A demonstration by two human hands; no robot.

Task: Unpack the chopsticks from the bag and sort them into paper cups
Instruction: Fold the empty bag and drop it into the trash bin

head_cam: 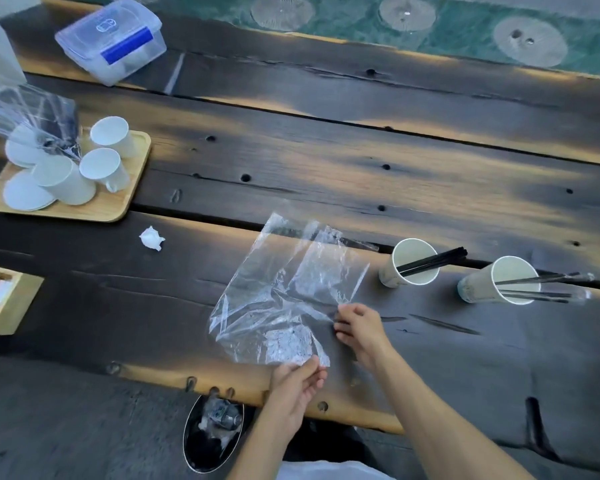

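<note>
on the tabletop (326,161) both hands pinch the emptied-looking bag (284,292), left hand (297,386) and right hand (359,329) fingers on its near edge; chopsticks (430,261) look sorted, so set it aside.

There were two upright paper cups (409,261) holding chopsticks (433,261), one clear bag (288,292), and three overturned cups (113,135) on one tray (84,213).

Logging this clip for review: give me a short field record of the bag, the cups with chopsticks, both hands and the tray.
bag: clear plastic bag lying flat on the table, looks emptied
left hand: left hand pinches the bag's near edge
right hand: right hand pinches the bag's right edge
cups in use: two paper cups right of the bag, each holding black chopsticks
tray: wooden tray far left with spare white cups
</note>
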